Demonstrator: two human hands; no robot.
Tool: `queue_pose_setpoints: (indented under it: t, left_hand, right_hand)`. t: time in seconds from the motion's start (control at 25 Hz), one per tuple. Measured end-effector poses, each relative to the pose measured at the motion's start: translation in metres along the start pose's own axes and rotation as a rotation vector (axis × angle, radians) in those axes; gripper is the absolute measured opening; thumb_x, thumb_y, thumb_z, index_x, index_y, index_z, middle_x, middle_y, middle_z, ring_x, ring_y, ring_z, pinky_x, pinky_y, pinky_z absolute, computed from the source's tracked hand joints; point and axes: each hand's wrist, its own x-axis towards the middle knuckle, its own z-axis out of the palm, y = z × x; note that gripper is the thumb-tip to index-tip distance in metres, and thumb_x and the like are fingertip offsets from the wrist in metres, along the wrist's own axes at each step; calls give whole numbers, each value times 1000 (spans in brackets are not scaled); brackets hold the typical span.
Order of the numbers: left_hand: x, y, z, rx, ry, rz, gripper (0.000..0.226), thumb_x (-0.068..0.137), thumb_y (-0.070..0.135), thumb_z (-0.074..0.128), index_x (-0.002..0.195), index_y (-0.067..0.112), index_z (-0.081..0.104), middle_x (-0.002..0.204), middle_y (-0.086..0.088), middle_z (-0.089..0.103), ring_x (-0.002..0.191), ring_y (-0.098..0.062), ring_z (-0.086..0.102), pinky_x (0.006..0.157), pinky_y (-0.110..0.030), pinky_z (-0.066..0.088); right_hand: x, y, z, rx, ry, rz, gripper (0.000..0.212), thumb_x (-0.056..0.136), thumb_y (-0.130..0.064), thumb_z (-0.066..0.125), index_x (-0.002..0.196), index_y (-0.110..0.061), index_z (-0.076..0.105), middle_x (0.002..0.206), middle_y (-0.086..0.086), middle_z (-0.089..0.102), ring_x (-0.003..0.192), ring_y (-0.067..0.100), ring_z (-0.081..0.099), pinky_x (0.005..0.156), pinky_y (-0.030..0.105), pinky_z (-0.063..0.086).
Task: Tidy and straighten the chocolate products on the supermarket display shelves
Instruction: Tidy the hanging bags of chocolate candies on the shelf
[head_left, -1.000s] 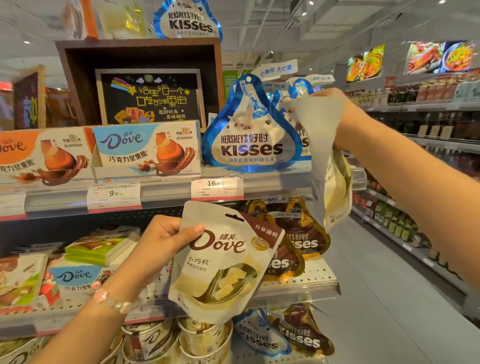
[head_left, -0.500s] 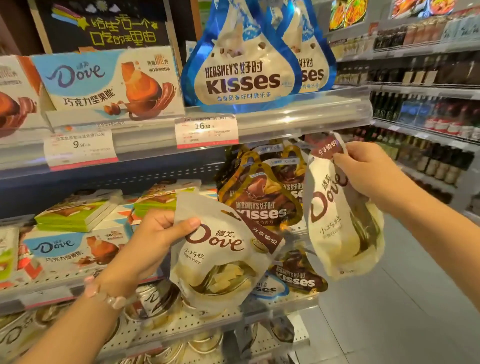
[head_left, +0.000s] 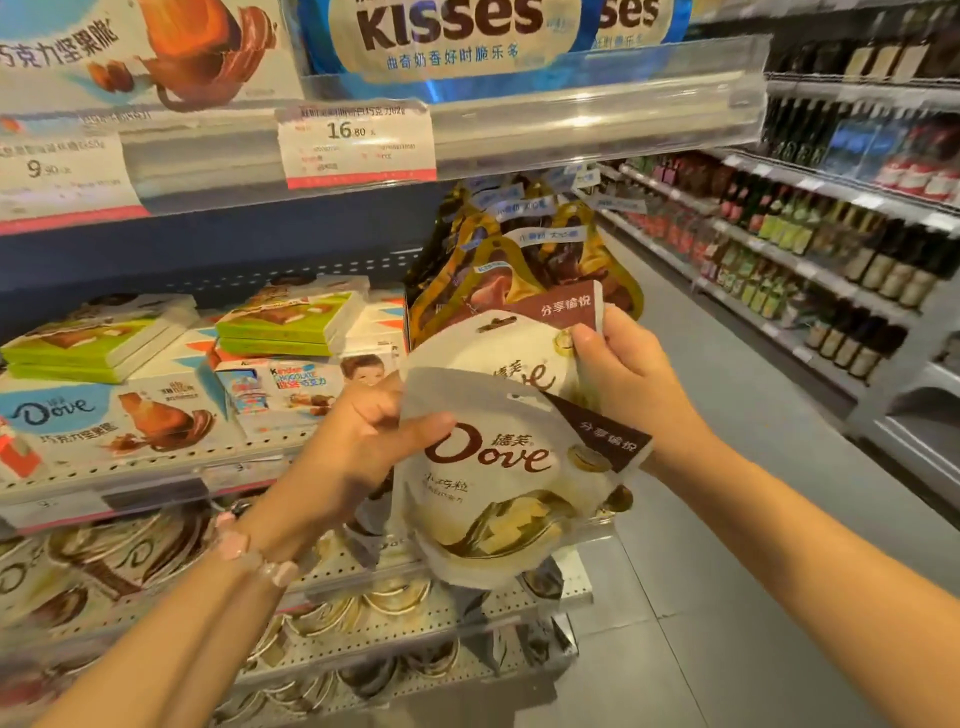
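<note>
Left hand (head_left: 363, 441) grips the front Dove pouch (head_left: 498, 493); right hand (head_left: 623, 379) pinches the rear Dove pouch (head_left: 524, 358) behind it. Both unshelved; placement apparently remains

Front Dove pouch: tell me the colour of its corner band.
Dark brown with pale lettering, on the front Dove pouch; head view.

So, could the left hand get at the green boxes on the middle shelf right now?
Probably not yet: the left hand grips the front Dove pouch. The path to the green boxes looks open once that pouch passes to the right hand.
</note>
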Motion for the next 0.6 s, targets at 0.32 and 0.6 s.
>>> queue_pose_setpoints:
  t: [0.32,0.6]
  left_hand:
    - [-19,-26,18,-42,443,-143,18,71,28,63,60,21,74,52,-1,67,47,-16,60,51,-24,48]
    - [-33,-45,31,-22,548,-140,22,73,22,61,55,19,73,48,2,65,36,-7,56,36,-14,42]
  right_hand:
    - [3,47,-5,317,-438,167,23,94,-14,48,111,-14,65,111,6,69,102,21,66,84,34,56]
    - [1,161,-49,-416,-302,381,20,89,-12,51,88,-8,70,92,11,71,89,26,64,77,34,57]
